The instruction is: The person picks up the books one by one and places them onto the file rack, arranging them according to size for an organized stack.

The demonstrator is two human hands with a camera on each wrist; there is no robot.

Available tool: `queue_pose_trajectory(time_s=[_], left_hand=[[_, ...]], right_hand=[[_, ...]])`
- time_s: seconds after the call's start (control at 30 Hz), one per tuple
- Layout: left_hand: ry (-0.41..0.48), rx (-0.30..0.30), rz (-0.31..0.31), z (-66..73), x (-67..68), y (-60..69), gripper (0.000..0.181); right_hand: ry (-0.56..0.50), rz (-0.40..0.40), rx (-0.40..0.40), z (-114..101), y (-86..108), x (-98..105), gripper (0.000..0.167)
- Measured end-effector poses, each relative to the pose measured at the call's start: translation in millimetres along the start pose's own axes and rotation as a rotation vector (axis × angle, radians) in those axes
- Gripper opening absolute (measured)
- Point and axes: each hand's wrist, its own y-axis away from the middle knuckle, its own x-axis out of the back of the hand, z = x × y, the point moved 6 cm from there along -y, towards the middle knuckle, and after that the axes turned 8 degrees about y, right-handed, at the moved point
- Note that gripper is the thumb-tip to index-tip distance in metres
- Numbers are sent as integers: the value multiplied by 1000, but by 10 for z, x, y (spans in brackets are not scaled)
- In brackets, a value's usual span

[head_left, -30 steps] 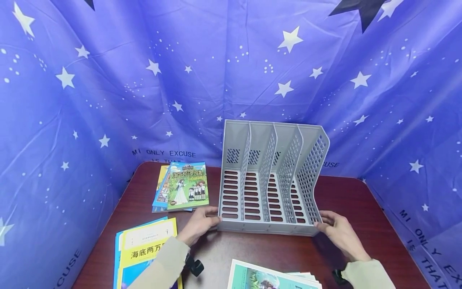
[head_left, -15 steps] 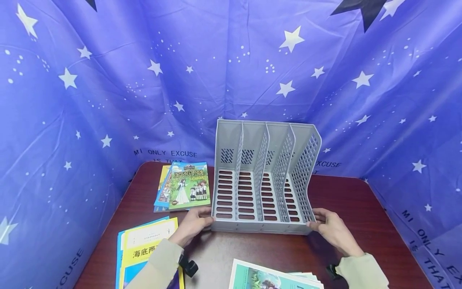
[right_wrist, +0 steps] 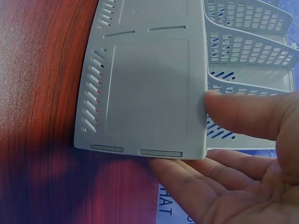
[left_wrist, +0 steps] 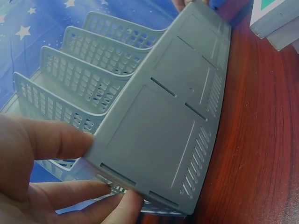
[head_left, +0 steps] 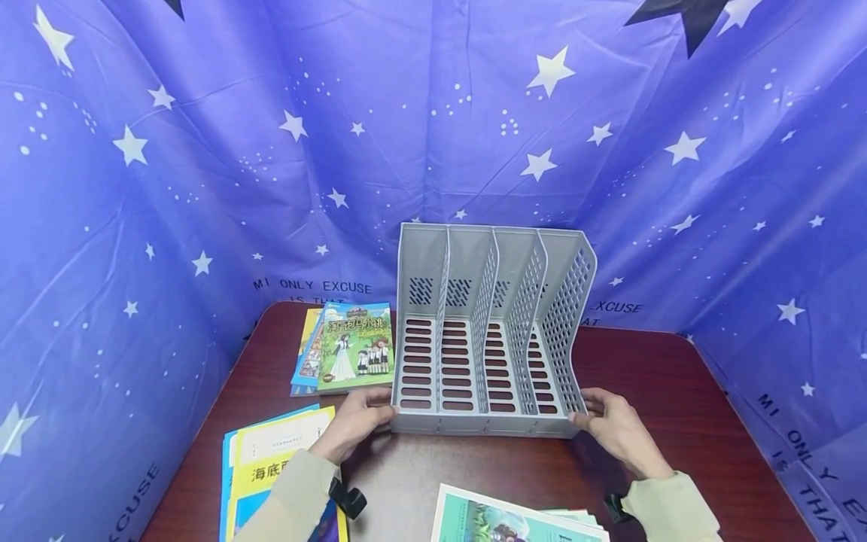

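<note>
Near the middle of the dark red worktop point(head_left: 650, 369), in front of the star-printed backdrop point(head_left: 433, 150): a grey four-compartment file rack point(head_left: 482, 426), open front toward the camera. Left grip point(head_left: 355, 421) pinched round its left front corner, thumb on the upper edge of the front lip, fingers against the end. Right grip point(head_left: 619, 429) likewise closed round the right front corner, thumb on the edge, fingers at the outer end. Cannot tell whether resting flat or slightly raised. In the compartments, slotted floors with dark red showing through; between them, perforated dividers. Just left of the rack, a green book point(head_left: 355, 355) titled 淘气包马小跳, on top of a blue-covered book point(head_left: 308, 363). Nearer, partly behind the left sleeve point(head_left: 291, 489), a yellow book point(head_left: 291, 443) with 海底 legible, later characters covered. At the bottom edge, cut off, a teal book point(head_left: 501, 519). On the backdrop, in dark letters: MI ONLY EXCUSE.
</note>
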Motion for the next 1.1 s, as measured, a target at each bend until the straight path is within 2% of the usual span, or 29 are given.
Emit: queue_pose_trajectory(time_s=[0.2,0.4,0.67,1.1], left_hand=[[47,-13,1,-1,39,-13,46],[57,-8,-11,-2,75,-4,47],[56,7,6,-6,120,2,48],[29,26,74,21,114,-3,46]], right_hand=[[28,14,20,-66,12,-16,52],[43,20,14,-90,15,-43,51],[22,29,26,-125,13,-73,50],[26,42,29,-112,37,-79,50]])
